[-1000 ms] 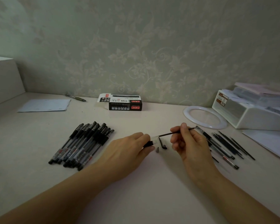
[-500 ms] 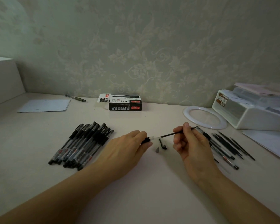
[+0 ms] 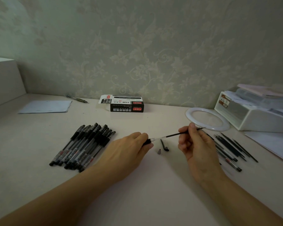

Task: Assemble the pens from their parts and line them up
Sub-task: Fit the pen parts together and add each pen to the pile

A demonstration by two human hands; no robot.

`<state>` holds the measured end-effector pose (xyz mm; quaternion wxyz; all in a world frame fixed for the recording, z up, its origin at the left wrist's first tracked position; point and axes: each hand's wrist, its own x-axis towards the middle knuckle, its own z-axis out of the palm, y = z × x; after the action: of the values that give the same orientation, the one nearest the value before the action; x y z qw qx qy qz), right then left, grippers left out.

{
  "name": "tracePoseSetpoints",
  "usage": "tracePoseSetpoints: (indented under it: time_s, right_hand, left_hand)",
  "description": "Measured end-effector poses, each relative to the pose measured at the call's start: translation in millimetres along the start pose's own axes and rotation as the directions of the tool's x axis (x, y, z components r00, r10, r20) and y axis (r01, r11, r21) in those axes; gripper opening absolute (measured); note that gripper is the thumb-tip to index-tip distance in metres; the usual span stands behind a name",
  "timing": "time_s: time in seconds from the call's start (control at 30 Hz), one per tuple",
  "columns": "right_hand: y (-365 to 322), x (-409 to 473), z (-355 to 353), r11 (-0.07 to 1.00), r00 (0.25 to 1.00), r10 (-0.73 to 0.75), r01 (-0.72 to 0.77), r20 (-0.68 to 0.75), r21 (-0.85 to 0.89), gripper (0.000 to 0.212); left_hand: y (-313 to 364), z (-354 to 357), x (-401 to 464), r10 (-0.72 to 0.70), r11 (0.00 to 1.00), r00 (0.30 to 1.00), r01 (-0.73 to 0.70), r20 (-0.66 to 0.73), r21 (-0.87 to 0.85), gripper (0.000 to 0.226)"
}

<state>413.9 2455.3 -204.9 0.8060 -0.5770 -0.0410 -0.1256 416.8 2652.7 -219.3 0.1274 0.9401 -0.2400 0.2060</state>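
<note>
At the far left of the pale tabletop (image 3: 31, 160), a sheet of light blue paper (image 3: 45, 106) is lying flat, with a lone dark pen (image 3: 76, 99) resting beyond it near the wall. Nearer the person, a row of finished black-capped pens with clear barrels (image 3: 82, 146) is sitting side by side, all slanting the same way, caps pointing away and to the right. Behind them, a black, white and red cardboard pen box (image 3: 126, 105) is standing against the wallpaper.

The left hand (image 3: 127, 154) is pinching the black grip end of a clear pen barrel (image 3: 151, 140) between thumb and curled fingers, holding it just above the tabletop with its open mouth facing right. Just beside it, a small grey tip cone (image 3: 159, 151) and a black pen cap (image 3: 164, 145) are lying loose.

The right hand (image 3: 196, 144) is pinching a thin black ink refill (image 3: 176, 134) between thumb and forefinger, its other fingers curling underneath. The refill's long axis is running in line with the barrel, rising slightly to the right, and its near end is sitting at the barrel's mouth; how far it is inside is hard to tell through the clear plastic. The coming move looks like a straight push leftward along that axis.

Further right, a pile of spare black refills and barrels (image 3: 230, 147) is waiting, with a white ring (image 3: 207, 119) and a white plastic storage tray (image 3: 255, 115) behind.
</note>
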Motion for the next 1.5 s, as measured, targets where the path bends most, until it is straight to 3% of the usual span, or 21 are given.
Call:
tracePoseSetpoints:
  time_s: [0.6,0.93,1.23,1.5]
  right_hand:
    - [-0.5,0.8,-0.1,1.000,1.000,-0.004,0.004,0.023,0.021,0.036]
    - [2.7,-0.1,-0.3,1.000,0.999,0.021,-0.020,0.035,-0.021,0.038]
    - [-1.9,0.8,1.0,0.995,0.999,0.046,-0.047,0.010,0.089,0.036]
    - [-0.2,0.4,-0.4,0.994,0.997,0.071,-0.074,0.035,0.086,0.036]
  left_hand:
    - [0.0,0.5,0.9,-0.014,1.000,1.000,0.014,0.026,-0.016,0.031]
    - [2.4,0.1,-0.6,0.024,0.991,1.000,-0.023,0.011,-0.134,0.030]
    - [-0.4,2.3,-0.4,0.024,0.993,1.000,-0.025,-0.004,-0.119,0.037]
    - [1.3,0.1,-1.0,0.041,0.987,0.999,-0.040,0.008,-0.154,0.032]
